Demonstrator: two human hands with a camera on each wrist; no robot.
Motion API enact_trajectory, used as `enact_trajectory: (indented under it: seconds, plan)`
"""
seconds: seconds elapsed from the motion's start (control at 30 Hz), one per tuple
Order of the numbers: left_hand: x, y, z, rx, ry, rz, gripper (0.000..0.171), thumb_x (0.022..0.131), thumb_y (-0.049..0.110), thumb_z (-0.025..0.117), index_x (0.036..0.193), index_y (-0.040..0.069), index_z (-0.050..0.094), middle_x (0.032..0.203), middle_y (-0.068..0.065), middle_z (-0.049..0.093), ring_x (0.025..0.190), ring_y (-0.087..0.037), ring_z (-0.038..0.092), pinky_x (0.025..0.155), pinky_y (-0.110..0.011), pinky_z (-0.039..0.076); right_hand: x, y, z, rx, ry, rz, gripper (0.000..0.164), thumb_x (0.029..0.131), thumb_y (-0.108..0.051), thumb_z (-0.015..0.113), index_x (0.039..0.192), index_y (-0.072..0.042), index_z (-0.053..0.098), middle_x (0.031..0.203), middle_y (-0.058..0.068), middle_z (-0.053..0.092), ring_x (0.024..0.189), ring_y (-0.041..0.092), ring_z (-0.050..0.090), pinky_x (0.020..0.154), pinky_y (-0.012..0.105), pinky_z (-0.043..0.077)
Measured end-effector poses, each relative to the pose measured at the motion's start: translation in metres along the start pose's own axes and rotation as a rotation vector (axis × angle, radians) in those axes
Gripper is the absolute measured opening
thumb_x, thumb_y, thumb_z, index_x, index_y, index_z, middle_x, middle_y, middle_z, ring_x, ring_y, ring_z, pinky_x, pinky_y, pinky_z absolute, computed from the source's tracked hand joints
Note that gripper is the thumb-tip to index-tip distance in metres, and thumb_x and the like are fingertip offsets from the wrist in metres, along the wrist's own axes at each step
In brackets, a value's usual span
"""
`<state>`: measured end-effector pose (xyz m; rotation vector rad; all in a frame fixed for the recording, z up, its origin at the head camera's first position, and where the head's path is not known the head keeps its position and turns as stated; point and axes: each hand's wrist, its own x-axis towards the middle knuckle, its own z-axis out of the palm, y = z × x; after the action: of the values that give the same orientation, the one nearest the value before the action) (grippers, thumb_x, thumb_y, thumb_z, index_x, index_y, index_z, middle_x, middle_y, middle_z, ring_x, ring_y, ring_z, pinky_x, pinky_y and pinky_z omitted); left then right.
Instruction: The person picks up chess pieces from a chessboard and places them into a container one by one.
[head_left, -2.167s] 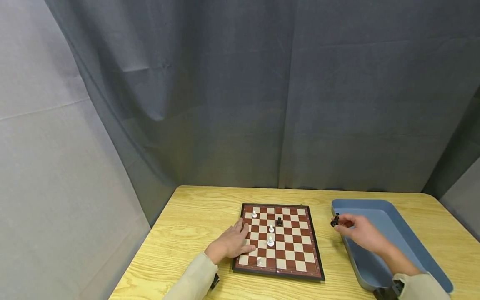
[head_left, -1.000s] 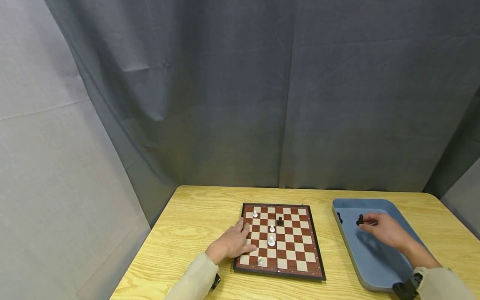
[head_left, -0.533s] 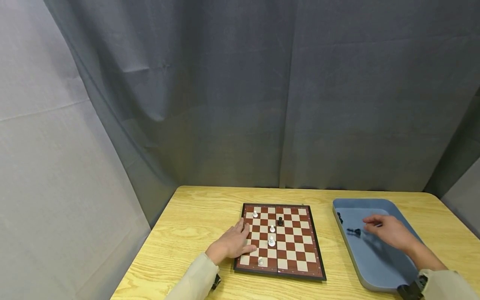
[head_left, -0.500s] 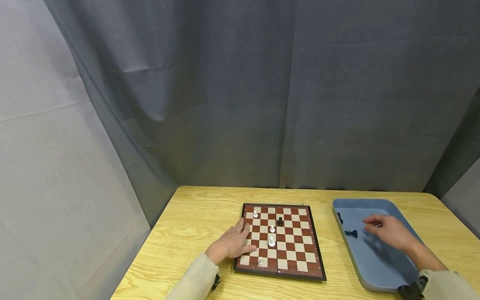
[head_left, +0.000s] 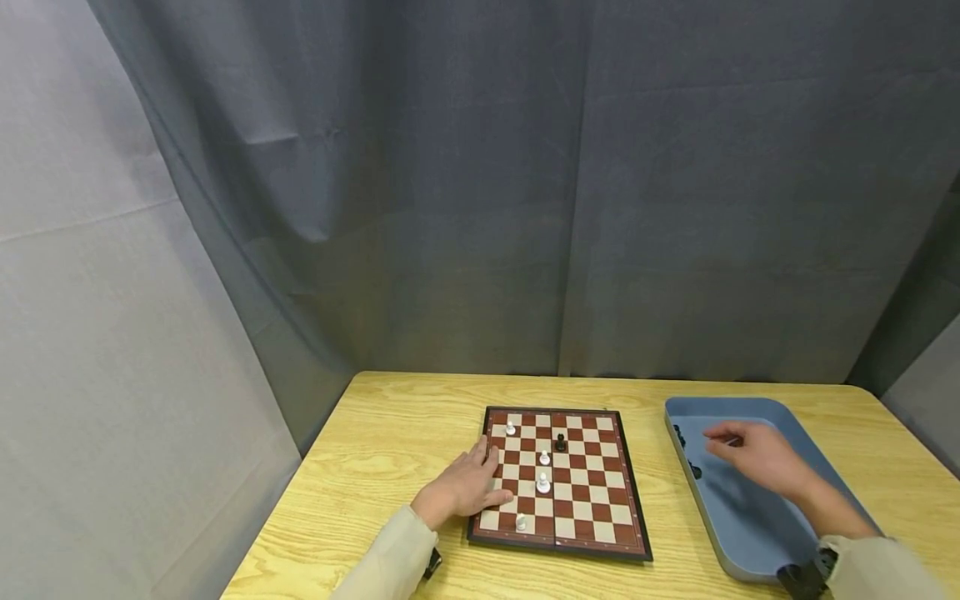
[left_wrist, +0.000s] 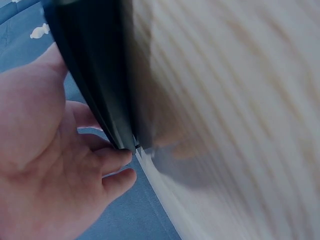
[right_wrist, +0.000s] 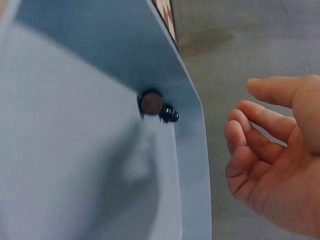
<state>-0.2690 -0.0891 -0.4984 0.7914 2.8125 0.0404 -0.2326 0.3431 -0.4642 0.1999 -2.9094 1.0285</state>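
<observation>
My left hand [head_left: 463, 483] rests with extended fingers on the left edge of the chessboard [head_left: 602, 532]; in the left wrist view some fingertips touch the board's dark side. Over the blue tray [head_left: 757, 542] hovers my right hand [head_left: 761, 458], its fingers loosely bent and holding nothing. Below it, a black chess piece [head_left: 695, 472] lies against the tray's left wall, near another dark piece [head_left: 679, 435]. The right wrist view shows a round base [right_wrist: 151, 103] of one piece. On the board stand one black piece [head_left: 560, 442] and several white pieces, including a larger one [head_left: 543, 482].
Board and tray sit on a wood-grain table [head_left: 405, 425], with a strip of tabletop between them. Grey curtain [head_left: 465, 208] hangs behind the table and along its left side. The tray has raised walls.
My right hand carried a black chess piece from the tray's left edge over the tray and let it go. The piece then moved left to the wall. My left hand stayed put.
</observation>
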Motion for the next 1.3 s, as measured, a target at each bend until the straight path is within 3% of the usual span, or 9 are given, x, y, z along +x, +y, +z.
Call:
enact_trajectory:
  seconds: [0.37,0.57,0.93,1.3]
  plan:
    - [0.0,0.001,-0.002,0.0,0.007,0.006,0.08,0.094,0.059,0.04,0.149,0.002,0.026,0.155,-0.019,0.012,0.143,-0.026,0.013,0.112,-0.042,0.023,0.01,-0.029,0.016,0.077,0.003,-0.038,0.048,0.094,-0.035,0.06,0.121,0.004,0.06,0.104,0.012,0.063,0.088,0.024,0.059,0.065,0.034,0.049]
    - [0.0,0.001,-0.001,-0.015,0.016,0.012,0.081,0.093,0.059,0.041,0.149,0.002,0.026,0.155,-0.02,0.011,0.143,-0.027,0.012,0.112,-0.042,0.022,0.016,-0.045,0.024,0.148,-0.011,-0.073,0.042,0.095,-0.03,0.06,0.12,0.004,0.06,0.102,0.01,0.063,0.087,0.023,0.058,0.066,0.034,0.05]
    - [0.004,-0.001,-0.001,-0.008,0.014,0.004,0.081,0.094,0.059,0.04,0.149,0.003,0.025,0.156,-0.019,0.011,0.143,-0.025,0.011,0.112,-0.042,0.022,0.033,-0.057,0.049,0.165,-0.006,-0.113,0.035,0.092,-0.025,0.064,0.116,0.001,0.063,0.1,0.007,0.062,0.085,0.02,0.057,0.064,0.032,0.049]
    - [0.002,-0.001,0.001,-0.014,0.006,0.011,0.081,0.094,0.059,0.04,0.149,0.002,0.024,0.155,-0.019,0.011,0.143,-0.027,0.011,0.112,-0.044,0.021,0.044,-0.07,0.083,0.313,-0.055,-0.043,0.032,0.09,-0.015,0.066,0.116,0.003,0.062,0.099,0.008,0.064,0.085,0.022,0.06,0.068,0.037,0.052]
